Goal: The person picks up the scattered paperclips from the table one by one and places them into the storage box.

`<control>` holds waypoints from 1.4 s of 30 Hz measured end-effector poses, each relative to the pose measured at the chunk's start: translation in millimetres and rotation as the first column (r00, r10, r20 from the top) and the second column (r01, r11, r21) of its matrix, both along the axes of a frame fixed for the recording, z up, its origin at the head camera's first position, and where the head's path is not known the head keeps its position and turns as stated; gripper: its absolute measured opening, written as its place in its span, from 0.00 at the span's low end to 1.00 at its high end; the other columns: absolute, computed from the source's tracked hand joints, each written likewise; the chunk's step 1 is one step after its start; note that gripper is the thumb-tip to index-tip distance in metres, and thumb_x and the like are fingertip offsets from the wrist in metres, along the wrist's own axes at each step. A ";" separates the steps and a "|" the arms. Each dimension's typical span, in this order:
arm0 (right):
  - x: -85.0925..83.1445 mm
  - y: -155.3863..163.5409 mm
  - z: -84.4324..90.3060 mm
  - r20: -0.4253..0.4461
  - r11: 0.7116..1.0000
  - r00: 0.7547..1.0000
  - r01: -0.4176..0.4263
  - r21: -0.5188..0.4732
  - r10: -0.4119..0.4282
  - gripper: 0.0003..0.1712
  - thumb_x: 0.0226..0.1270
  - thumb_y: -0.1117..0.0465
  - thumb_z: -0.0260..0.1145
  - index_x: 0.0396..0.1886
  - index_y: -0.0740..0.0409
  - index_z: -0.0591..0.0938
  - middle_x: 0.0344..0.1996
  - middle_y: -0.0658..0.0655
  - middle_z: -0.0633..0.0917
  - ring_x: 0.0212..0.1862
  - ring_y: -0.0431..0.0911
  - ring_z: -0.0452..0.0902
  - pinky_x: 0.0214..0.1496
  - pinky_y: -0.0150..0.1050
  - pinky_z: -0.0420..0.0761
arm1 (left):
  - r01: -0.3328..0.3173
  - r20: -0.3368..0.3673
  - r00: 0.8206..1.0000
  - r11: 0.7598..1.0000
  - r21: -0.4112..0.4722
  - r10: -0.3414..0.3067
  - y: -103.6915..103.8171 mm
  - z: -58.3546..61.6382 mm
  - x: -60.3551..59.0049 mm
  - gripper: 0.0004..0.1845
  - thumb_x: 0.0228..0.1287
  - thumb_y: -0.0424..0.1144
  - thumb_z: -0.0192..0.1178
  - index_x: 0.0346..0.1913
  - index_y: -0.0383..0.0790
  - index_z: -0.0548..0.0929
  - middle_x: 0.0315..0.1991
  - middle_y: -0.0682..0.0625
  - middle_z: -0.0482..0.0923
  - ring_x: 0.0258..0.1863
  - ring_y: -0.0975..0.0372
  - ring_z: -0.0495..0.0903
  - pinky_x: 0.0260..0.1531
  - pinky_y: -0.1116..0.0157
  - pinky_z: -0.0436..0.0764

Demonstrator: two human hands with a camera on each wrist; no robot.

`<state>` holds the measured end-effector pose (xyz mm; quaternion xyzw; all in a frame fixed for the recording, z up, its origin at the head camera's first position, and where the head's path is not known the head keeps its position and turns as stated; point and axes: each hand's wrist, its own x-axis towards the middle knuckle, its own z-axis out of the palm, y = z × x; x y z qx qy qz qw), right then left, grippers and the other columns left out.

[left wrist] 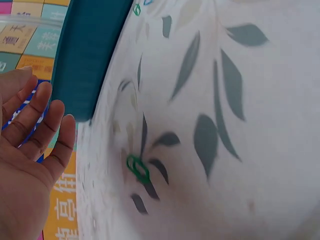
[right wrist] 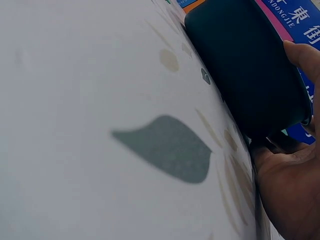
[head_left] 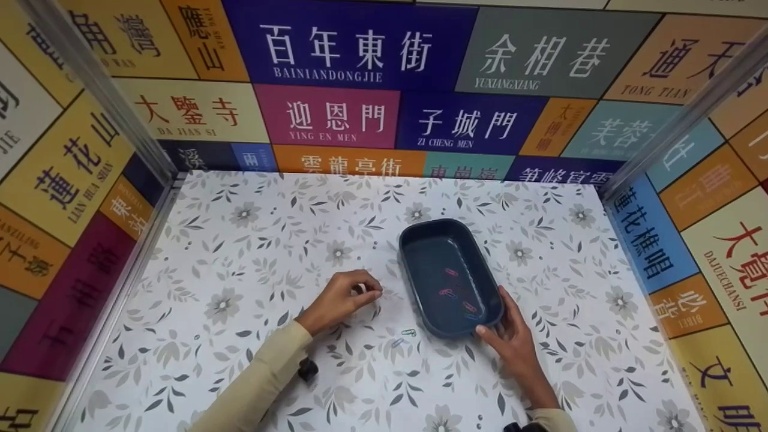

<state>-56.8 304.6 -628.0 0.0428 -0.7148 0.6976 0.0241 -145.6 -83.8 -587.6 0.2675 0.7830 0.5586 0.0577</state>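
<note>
Two hands are working at a floral-patterned desk (head_left: 252, 252), beside a dark tray (head_left: 420, 240) holding paper clips.

The right hand (head_left: 510, 342) is gripping the tray's near end, thumb along the near rim and fingers curling round the outer wall. The tray is sitting a little right of the desk's centre, and pink clips (head_left: 447, 292) are lying inside it. The left hand (head_left: 342, 300) is resting just left of the tray, fingertips drawn together, seemingly pinching something small and pale; what exactly, I cannot tell. Two loose clips (head_left: 403, 336) are lying on the desk between the hands, towards the near edge. Walls of coloured signs are surrounding the desk.
</note>
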 end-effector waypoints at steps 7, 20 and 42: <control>0.6 -0.3 -0.8 -0.013 1.000 1.000 0.007 -0.006 -0.007 0.56 0.69 0.81 0.70 0.90 0.65 0.52 0.87 0.74 0.51 0.79 0.25 0.61 0.77 0.24 0.64 | -0.068 0.008 0.998 0.997 0.024 0.068 -15.8 -9.5 6.4 0.03 0.74 0.31 0.73 0.42 0.33 0.92 0.40 0.49 0.91 0.40 0.58 0.86 0.45 0.60 0.86; -0.7 -0.8 -2.5 -0.036 1.000 0.999 0.014 -0.020 -0.015 0.56 0.68 0.82 0.69 0.89 0.67 0.52 0.86 0.76 0.51 0.79 0.26 0.63 0.77 0.25 0.64 | -0.192 -0.044 0.980 0.980 0.054 0.194 -35.2 -30.1 26.5 0.02 0.71 0.27 0.73 0.43 0.36 0.92 0.37 0.50 0.88 0.36 0.56 0.84 0.40 0.65 0.83; -0.2 0.0 -3.6 -0.036 1.000 0.999 0.012 0.007 -0.012 0.56 0.70 0.81 0.70 0.90 0.65 0.52 0.87 0.74 0.51 0.79 0.25 0.61 0.77 0.23 0.64 | -0.358 -0.268 0.906 0.931 -0.074 0.327 -49.1 -47.4 57.6 0.06 0.68 0.30 0.77 0.43 0.42 0.91 0.44 0.55 0.86 0.52 0.58 0.80 0.57 0.60 0.79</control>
